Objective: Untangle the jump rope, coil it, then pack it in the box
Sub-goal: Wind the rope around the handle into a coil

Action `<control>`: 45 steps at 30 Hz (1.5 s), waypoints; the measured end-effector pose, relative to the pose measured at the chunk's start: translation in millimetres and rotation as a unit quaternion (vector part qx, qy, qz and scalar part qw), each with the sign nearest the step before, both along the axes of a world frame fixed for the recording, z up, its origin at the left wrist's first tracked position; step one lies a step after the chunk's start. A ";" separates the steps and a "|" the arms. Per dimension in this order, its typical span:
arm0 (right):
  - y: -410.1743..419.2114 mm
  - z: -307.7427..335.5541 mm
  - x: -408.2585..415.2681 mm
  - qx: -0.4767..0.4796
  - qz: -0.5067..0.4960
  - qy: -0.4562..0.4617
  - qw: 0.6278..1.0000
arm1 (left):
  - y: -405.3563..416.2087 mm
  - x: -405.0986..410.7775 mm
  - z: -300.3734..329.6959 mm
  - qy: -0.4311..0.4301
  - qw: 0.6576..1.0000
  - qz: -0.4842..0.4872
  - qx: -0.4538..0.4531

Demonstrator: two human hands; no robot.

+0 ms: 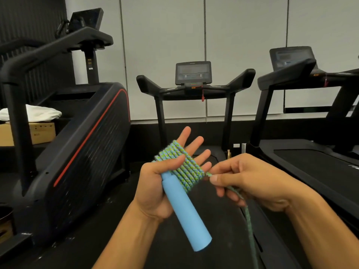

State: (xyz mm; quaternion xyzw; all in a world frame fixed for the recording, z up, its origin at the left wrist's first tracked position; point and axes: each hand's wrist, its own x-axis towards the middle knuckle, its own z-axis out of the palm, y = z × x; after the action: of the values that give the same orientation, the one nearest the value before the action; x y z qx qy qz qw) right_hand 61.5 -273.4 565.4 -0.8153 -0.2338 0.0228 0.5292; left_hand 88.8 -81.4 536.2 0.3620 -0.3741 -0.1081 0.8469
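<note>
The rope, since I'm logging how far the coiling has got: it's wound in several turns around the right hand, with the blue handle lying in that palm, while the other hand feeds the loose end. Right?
Not quite. The head view shows the rope wound around the left hand, with the blue handle lying in that palm. The right hand feeds the loose end.

The dark floor (116, 239) carries big black gym machines. A treadmill (194, 88) stands in the middle by the wall, and another treadmill (310, 152) stands just to its right. A stair machine (81, 142) stands on the left. A brown cardboard box (41, 132) sits behind it, with a white cloth (38, 112) on top.
</note>
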 end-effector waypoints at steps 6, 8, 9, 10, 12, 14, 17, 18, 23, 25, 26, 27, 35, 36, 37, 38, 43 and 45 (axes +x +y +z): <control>4.4 6.5 -9.2 -0.016 -0.005 -0.038 0.999 | 6.9 -0.2 -1.1 0.009 0.995 0.060 0.077; 6.0 7.6 -9.3 -0.015 -0.013 -0.056 0.998 | 5.5 -0.8 -3.1 -0.006 0.993 0.022 0.114; 5.9 7.9 -9.2 -0.017 -0.019 -0.063 0.998 | 4.9 -1.2 -4.1 -0.010 0.992 0.007 0.129; 5.5 8.1 -8.9 -0.021 -0.024 -0.068 0.997 | 4.1 -1.9 -3.9 -0.011 0.990 -0.001 0.143; 5.1 7.9 -8.5 -0.027 -0.032 -0.072 0.997 | 2.6 -2.2 -3.5 -0.011 0.987 0.002 0.163; 6.2 7.2 -8.0 -0.024 -0.037 -0.070 0.997 | 0.4 -1.4 -4.9 -0.019 0.981 0.034 0.188; 10.0 4.7 -5.2 -0.012 -0.051 -0.072 0.996 | -3.0 1.4 -8.9 -0.053 0.972 0.089 0.211; 10.6 4.1 -3.9 -0.005 -0.059 -0.077 0.995 | -4.7 1.5 -9.2 -0.065 0.968 0.112 0.217; 12.5 4.5 -2.5 0.033 -0.083 -0.094 0.992 | -9.3 0.6 -10.8 -0.086 0.954 0.169 0.233; 12.4 5.0 -3.4 0.054 -0.081 -0.087 0.991 | -10.7 0.5 -10.9 -0.094 0.944 0.190 0.251; 11.4 5.2 -3.9 0.061 -0.076 -0.080 0.992 | -10.9 0.7 -11.1 -0.100 0.940 0.195 0.263; 9.8 5.5 -4.1 0.064 -0.068 -0.072 0.993 | -11.1 0.7 -11.4 -0.101 0.934 0.198 0.279; 5.4 4.8 -1.9 0.041 -0.093 -0.099 0.990 | -11.3 0.4 -14.0 -0.032 0.920 0.182 0.347; 5.1 4.7 -1.5 0.050 -0.096 -0.107 0.988 | -11.1 1.2 -13.8 -0.011 0.926 0.178 0.331; 4.4 4.6 -0.9 0.061 -0.097 -0.114 0.987 | -11.1 -0.1 -11.8 0.007 0.932 0.180 0.314; 3.8 4.9 -0.7 0.071 -0.098 -0.120 0.985 | -11.1 -0.3 -10.5 0.019 0.937 0.179 0.300; 4.8 3.6 -0.2 0.077 -0.082 -0.145 0.983 | -14.0 -2.4 -13.4 0.004 0.946 0.098 0.308; 6.0 1.5 1.2 0.066 -0.074 -0.162 0.982 | -12.4 -3.2 -14.9 -0.025 0.947 0.068 0.314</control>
State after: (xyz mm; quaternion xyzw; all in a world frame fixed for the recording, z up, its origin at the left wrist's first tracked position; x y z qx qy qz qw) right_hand 62.7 -267.4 566.9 -0.7867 -0.2564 -0.1643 0.5370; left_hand 85.6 -93.7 521.3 0.6367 -0.3171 -0.1526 0.6862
